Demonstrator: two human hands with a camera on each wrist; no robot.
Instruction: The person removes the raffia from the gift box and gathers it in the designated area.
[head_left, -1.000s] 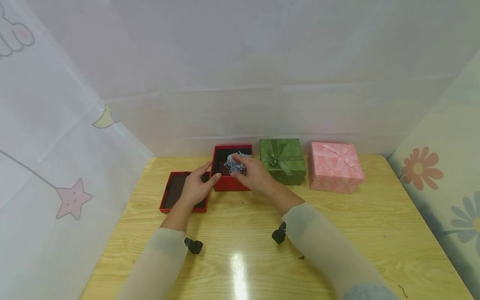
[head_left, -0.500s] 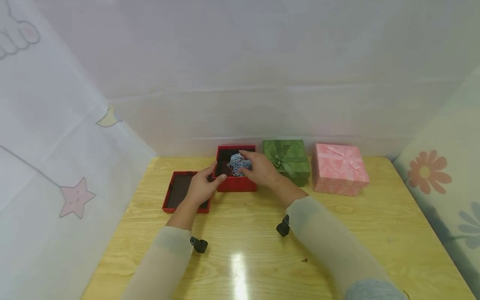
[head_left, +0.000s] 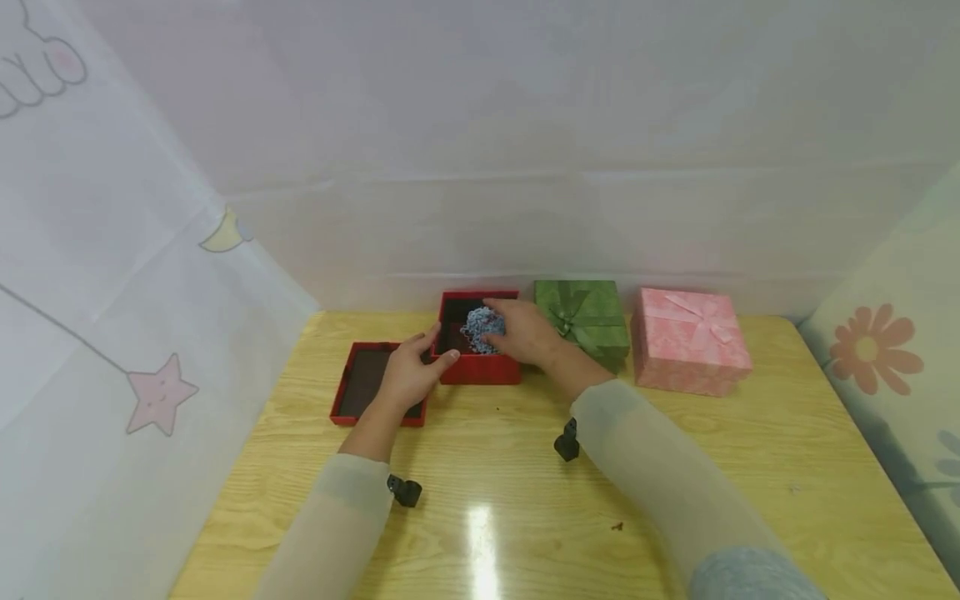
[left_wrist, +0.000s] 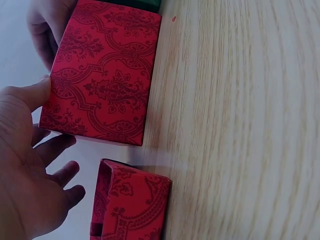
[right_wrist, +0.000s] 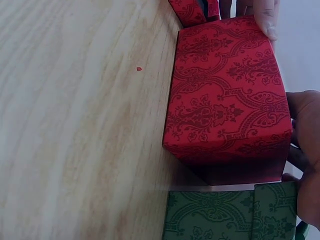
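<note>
An open red box with a dark inside stands in the middle at the back of the table. My left hand holds its front left corner, the thumb at the front rim and the fingers along the left side. Inside the box lies a blue-and-white tangle of fine strands. My right hand reaches in over the right wall and grips the tangle between thumb and fingers. In the right wrist view, the patterned front of the red box hides the tangle.
The red lid lies upturned to the left, partly under my left forearm. A green box with a ribbon bow stands close on the right, then a pink box with a bow. A cloth wall rises behind the table.
The head view has shifted slightly, so everything sits further right. The right fingers have opened a little and more of the tangle shows; the left hand stays at the box corner.
</note>
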